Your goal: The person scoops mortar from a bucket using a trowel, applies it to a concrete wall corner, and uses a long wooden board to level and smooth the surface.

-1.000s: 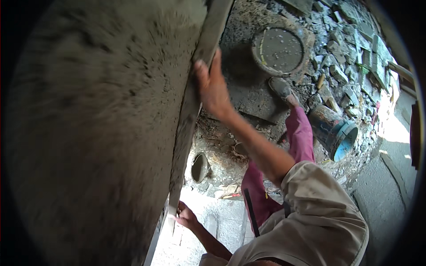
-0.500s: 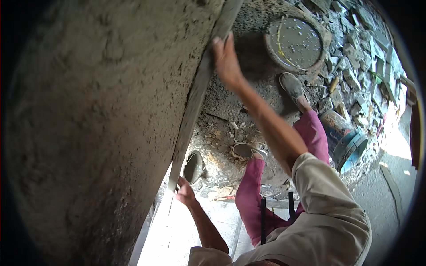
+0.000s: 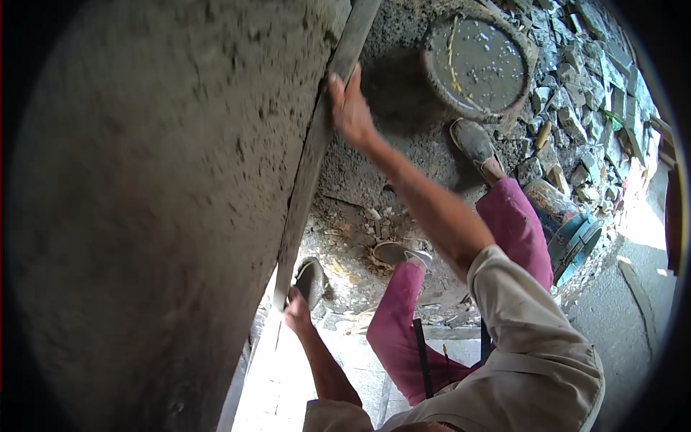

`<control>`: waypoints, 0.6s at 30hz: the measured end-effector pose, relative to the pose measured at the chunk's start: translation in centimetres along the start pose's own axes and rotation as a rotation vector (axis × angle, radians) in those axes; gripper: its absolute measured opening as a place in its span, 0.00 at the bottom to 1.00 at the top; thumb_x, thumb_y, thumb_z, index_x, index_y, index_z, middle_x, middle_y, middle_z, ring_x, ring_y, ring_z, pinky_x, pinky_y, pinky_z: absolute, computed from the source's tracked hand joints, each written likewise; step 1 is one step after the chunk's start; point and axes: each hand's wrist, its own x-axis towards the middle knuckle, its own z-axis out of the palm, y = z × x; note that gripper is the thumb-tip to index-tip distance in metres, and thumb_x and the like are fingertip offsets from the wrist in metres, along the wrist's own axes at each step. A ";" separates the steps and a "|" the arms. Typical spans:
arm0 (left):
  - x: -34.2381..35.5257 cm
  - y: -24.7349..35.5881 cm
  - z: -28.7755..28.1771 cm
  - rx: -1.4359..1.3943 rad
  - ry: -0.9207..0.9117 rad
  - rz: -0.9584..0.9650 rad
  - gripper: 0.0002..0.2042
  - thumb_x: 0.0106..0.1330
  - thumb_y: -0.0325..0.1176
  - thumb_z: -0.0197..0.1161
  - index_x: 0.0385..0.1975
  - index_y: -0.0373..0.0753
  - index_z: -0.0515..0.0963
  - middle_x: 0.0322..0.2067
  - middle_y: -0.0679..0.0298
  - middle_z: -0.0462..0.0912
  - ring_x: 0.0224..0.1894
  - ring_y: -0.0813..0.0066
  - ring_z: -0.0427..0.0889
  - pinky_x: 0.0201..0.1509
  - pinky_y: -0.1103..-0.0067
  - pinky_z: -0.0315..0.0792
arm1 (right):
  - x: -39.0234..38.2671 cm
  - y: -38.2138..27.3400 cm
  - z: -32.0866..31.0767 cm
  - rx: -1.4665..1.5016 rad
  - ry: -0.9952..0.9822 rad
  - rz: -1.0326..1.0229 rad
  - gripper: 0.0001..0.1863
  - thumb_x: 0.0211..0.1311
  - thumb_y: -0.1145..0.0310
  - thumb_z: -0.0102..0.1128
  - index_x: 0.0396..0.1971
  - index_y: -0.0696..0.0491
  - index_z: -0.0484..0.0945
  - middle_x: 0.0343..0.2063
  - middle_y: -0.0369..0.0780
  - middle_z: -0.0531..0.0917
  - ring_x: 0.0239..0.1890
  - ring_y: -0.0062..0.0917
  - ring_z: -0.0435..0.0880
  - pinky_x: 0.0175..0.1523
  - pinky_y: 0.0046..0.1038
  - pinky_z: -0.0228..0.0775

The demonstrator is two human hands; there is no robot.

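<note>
A long, straight, narrow bar [image 3: 311, 162], greyish and smeared with mortar, lies edge-on against a rough wall coated in wet grey mortar [image 3: 158, 180]. My right hand [image 3: 350, 111] grips the bar toward its far end, fingers hooked over its edge. Close to the bar's near end, my left hand [image 3: 296, 313] is closed around it; part of those fingers is hidden behind the bar. Between the hands, the bar runs along the mortar surface.
A round basin [image 3: 475, 68] of grey watery mix stands at the far right of my feet. Broken bricks and rubble [image 3: 576, 101] pile beyond it. A bluish bucket [image 3: 576, 241] lies tipped on its side. Near my left hand is a small mortar-coated container [image 3: 310, 279].
My right hand and the bar's far end have shifted a little left, toward the wall. My left hand keeps its grip with scarcely any movement.
</note>
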 end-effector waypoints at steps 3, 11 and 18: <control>4.2 -4.8 3.2 -0.373 0.446 -0.121 0.21 0.66 0.40 0.60 0.53 0.32 0.69 0.49 0.51 0.73 0.50 0.57 0.73 0.57 0.65 0.71 | 2.5 2.9 -2.1 0.025 -0.041 -0.024 0.47 0.70 0.38 0.36 0.71 0.61 0.34 0.64 0.60 0.63 0.65 0.53 0.64 0.65 0.36 0.59; -7.7 8.7 11.8 -0.267 0.507 0.073 0.28 0.67 0.49 0.56 0.55 0.31 0.66 0.54 0.49 0.72 0.55 0.56 0.71 0.62 0.63 0.69 | -6.0 -13.5 -3.6 -0.040 0.062 -0.205 0.52 0.68 0.35 0.38 0.70 0.65 0.34 0.62 0.64 0.63 0.64 0.57 0.64 0.64 0.40 0.59; -20.7 28.3 26.2 -0.167 0.315 0.186 0.34 0.67 0.54 0.58 0.60 0.30 0.62 0.56 0.50 0.69 0.59 0.56 0.69 0.65 0.61 0.67 | -12.3 -38.4 -7.8 0.068 0.116 -0.456 0.46 0.68 0.39 0.43 0.68 0.64 0.45 0.56 0.64 0.71 0.54 0.57 0.75 0.57 0.48 0.67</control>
